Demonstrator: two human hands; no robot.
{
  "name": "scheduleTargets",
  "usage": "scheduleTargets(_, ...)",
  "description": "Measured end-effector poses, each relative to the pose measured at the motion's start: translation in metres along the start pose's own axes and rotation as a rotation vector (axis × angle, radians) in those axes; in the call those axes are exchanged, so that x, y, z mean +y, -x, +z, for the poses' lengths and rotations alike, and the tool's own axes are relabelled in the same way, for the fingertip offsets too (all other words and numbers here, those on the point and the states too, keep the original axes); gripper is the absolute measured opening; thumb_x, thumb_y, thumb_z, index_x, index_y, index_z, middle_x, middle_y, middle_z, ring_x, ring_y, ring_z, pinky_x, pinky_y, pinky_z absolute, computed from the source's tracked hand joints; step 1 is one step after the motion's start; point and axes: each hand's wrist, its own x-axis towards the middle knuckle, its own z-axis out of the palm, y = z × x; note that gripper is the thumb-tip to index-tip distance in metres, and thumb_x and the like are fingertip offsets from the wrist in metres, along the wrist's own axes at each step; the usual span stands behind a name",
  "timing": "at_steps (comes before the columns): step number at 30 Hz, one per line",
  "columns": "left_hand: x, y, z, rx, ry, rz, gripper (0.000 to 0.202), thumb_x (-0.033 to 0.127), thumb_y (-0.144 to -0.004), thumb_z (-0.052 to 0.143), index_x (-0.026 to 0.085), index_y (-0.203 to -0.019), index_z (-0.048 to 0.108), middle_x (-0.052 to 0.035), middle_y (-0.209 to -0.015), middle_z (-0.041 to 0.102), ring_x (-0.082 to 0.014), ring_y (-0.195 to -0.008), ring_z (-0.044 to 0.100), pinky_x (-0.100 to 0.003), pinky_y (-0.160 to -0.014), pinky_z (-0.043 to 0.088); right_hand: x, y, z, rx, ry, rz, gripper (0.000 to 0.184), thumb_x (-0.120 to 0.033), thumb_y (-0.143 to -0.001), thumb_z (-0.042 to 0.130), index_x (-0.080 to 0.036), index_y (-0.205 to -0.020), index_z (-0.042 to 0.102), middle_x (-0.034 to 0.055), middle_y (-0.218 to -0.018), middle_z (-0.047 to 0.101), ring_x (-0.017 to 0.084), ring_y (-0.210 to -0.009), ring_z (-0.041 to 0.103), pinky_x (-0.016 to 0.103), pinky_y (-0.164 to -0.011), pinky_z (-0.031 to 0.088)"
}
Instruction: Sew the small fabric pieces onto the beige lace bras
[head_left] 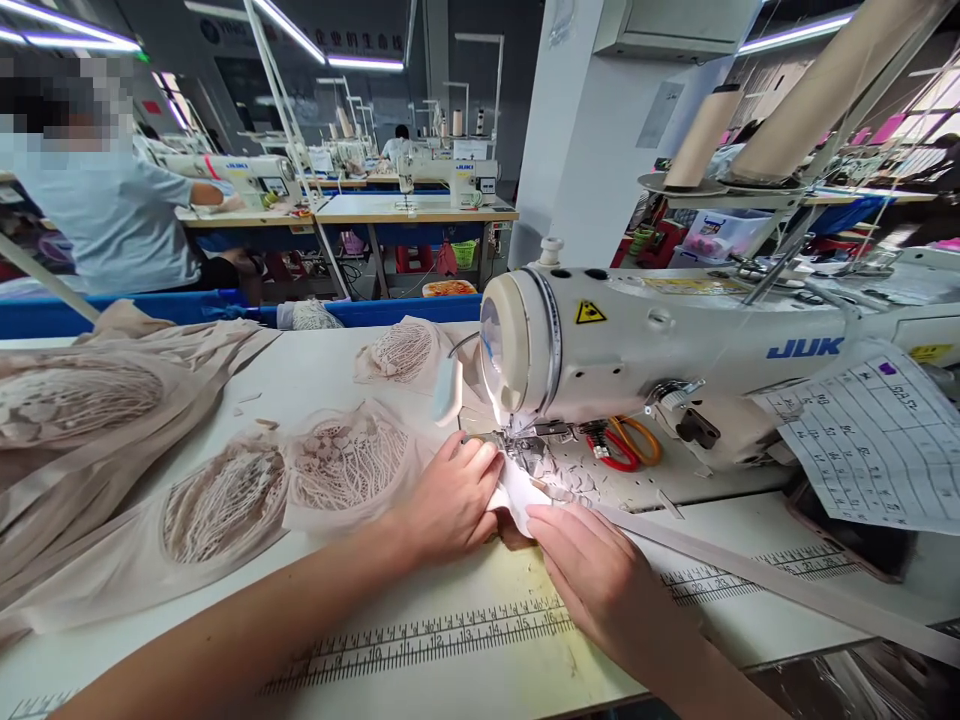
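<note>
- The left hand (454,505) grips the left side of the pale cloth (516,490).
- The right hand (596,560) pinches its near right edge, fingers close together.
- The cloth is between both hands, at the near side of the metal foot (525,448) of the sewing machine (637,345).

head-worn view, facing forward and down
close above the left hand (448,497), right hand (592,558) and counter (457,690)
</note>
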Motion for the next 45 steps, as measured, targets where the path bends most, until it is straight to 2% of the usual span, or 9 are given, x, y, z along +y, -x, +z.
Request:
scheduleTargets(5,0.004,0.001,-0.012,0.041,-0.016,-0.047,0.032,0.025,-0.088,0.048,0.006,-0.111,0.059,-0.0173,-0.107,0.059,-0.0311,-0.102,0.052,-0.051,-0.097,0.041,-0.002,-0.009,0.005,-0.037,-0.015,0.012,0.029,0.000,-0.091,0.039,-0.012,-0.101,0.063,0.0083,-0.088,0.064,0.019,-0.080,0.059,0.033,-0.078,0.052)
scheduleTargets(9,0.027,0.011,-0.017,0.040,0.018,0.020,0.020,0.014,-0.093,0.041,0.011,-0.099,0.060,-0.0125,-0.095,0.060,-0.0238,-0.082,0.054,-0.036,-0.068,0.048,-0.005,-0.010,0.010,-0.060,0.002,0.021,0.028,0.001,-0.090,0.038,-0.013,-0.083,0.061,0.0069,-0.078,0.058,0.019,-0.073,0.054,0.033,-0.071,0.049)
scheduleTargets(12,0.034,0.018,-0.009,0.024,0.072,0.111,0.026,0.007,-0.097,0.032,0.011,-0.097,0.058,-0.0078,-0.085,0.058,-0.0181,-0.070,0.052,-0.029,-0.057,0.044,-0.005,-0.006,0.011,-0.064,0.045,0.017,0.029,0.002,-0.090,0.037,-0.012,-0.086,0.062,0.0073,-0.081,0.059,0.019,-0.074,0.052,0.033,-0.073,0.049)
scheduleTargets(15,0.028,0.020,0.001,0.079,0.072,0.172,0.027,0.007,-0.099,0.031,0.012,-0.094,0.057,-0.0071,-0.083,0.058,-0.0177,-0.069,0.051,-0.029,-0.059,0.045,-0.004,0.000,0.012,-0.071,0.108,-0.021,0.029,0.000,-0.092,0.039,-0.007,-0.103,0.064,0.0118,-0.092,0.064,0.021,-0.083,0.056,0.037,-0.079,0.049)
scheduleTargets(18,0.018,0.019,0.004,0.133,0.041,0.219,0.026,0.008,-0.099,0.034,0.012,-0.092,0.059,-0.0085,-0.085,0.060,-0.0184,-0.072,0.052,-0.031,-0.063,0.046,-0.001,0.003,0.012,-0.066,0.154,-0.028,0.030,-0.001,-0.092,0.040,-0.004,-0.109,0.065,0.0145,-0.098,0.066,0.022,-0.085,0.058,0.038,-0.078,0.049)
scheduleTargets(23,0.005,0.016,0.002,0.153,0.059,0.207,0.028,0.012,-0.101,0.033,0.011,-0.094,0.060,-0.0109,-0.093,0.063,-0.0198,-0.080,0.056,-0.031,-0.066,0.047,-0.001,-0.004,0.009,-0.077,0.199,-0.022,0.029,-0.004,-0.094,0.041,-0.006,-0.109,0.066,0.0135,-0.097,0.068,0.021,-0.083,0.059,0.036,-0.073,0.051)
scheduleTargets(27,-0.006,0.014,0.003,0.147,0.073,0.183,0.029,0.014,-0.102,0.033,0.012,-0.098,0.061,-0.0112,-0.097,0.063,-0.0199,-0.085,0.057,-0.031,-0.070,0.048,-0.001,-0.011,0.012,-0.097,0.233,-0.014,0.033,-0.003,-0.093,0.039,-0.008,-0.111,0.066,0.0141,-0.100,0.069,0.022,-0.089,0.061,0.036,-0.076,0.052)
scheduleTargets(33,-0.020,0.010,0.007,0.180,0.105,0.172,0.025,0.014,-0.101,0.038,0.012,-0.100,0.063,-0.0108,-0.101,0.065,-0.0194,-0.087,0.058,-0.031,-0.072,0.048,0.001,-0.014,0.018,-0.097,0.256,-0.012,0.028,-0.003,-0.089,0.047,-0.006,-0.110,0.066,0.0137,-0.103,0.068,0.025,-0.090,0.061,0.037,-0.078,0.051)
scheduleTargets(45,-0.028,0.007,0.003,0.131,0.180,0.150,0.026,0.011,-0.100,0.039,0.011,-0.105,0.064,-0.0119,-0.107,0.067,-0.0195,-0.091,0.057,-0.033,-0.078,0.050,0.004,-0.018,0.014,-0.098,0.152,0.023,0.034,-0.001,-0.089,0.039,-0.011,-0.107,0.067,0.0125,-0.102,0.068,0.023,-0.091,0.059,0.037,-0.077,0.050)
